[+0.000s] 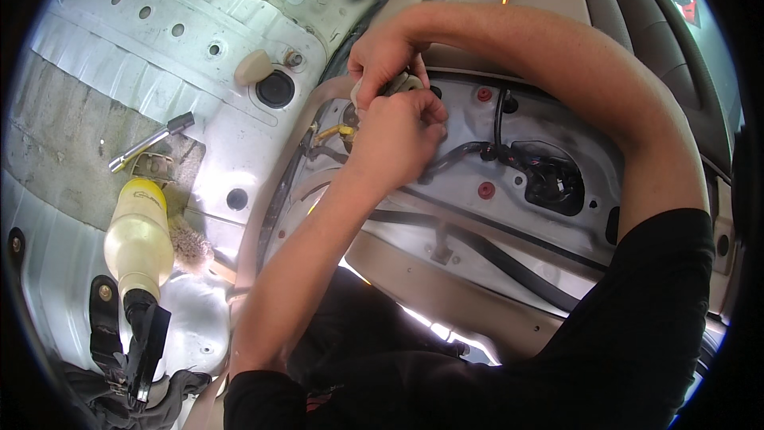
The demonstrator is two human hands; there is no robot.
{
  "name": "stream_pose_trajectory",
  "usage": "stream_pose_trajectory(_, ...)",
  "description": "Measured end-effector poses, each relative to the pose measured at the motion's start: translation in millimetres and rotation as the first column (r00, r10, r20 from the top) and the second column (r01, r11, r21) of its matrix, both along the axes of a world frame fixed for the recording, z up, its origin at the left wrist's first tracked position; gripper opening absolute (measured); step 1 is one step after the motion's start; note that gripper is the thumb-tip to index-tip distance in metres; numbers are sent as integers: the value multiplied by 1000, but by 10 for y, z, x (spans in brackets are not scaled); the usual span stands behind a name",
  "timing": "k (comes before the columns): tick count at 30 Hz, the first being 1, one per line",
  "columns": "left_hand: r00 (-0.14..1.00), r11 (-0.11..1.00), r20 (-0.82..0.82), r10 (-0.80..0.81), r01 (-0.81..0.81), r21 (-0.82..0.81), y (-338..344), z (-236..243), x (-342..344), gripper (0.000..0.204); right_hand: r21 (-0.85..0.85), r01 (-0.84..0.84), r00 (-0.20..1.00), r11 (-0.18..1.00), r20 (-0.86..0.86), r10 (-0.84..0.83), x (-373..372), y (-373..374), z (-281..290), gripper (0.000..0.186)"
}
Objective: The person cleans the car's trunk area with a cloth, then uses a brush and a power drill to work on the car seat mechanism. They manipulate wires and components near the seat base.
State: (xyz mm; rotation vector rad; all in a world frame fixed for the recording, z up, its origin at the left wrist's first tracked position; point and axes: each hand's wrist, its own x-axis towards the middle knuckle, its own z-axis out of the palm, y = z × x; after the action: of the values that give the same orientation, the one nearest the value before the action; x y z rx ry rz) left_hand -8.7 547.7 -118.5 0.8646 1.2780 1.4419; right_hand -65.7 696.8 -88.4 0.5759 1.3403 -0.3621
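Note:
Both hands meet at the far edge of a bare grey metal panel (461, 127), at a small beige part (403, 82) that the fingers largely hide. My right hand (386, 52) reaches over from the far side, its fingers bent down around this part. From the near side my left hand (400, 139) comes up against it, fingers curled and pinched; whatever lies between them is hidden. Yellow wire plugs (333, 134) sit just left of my left hand. A black cable (454, 158) runs rightward along the panel from beneath that hand.
On the bare car floor at left lie a socket wrench (151, 143), a yellowish spray bottle (138, 239) with a black head and a bristle brush (191, 245). Dark gloves (171, 386) are at lower left. A wired opening (549, 179) and red plugs (485, 189) mark the panel.

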Motion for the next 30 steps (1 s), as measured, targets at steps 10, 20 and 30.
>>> stream_pose_trajectory(10, 1000, 999, -18, 13, -13, 36, -24, -10, -26, 21, -2, 12, 1000, 1000, -13, -12, 17, 24, -12, 57)
stream_pose_trajectory(20, 998, 994, -11, 68, -67, 86, -51, 28, 8, 16, -4, 11, 1000, 1000, -5, -11, 16, 21, -10, 56)
stream_pose_trajectory(30, 994, 993, -87, 62, -53, 104, 9, 53, 22, 11, -19, 34, 999, 999, 0, -34, 11, 7, 11, 56)
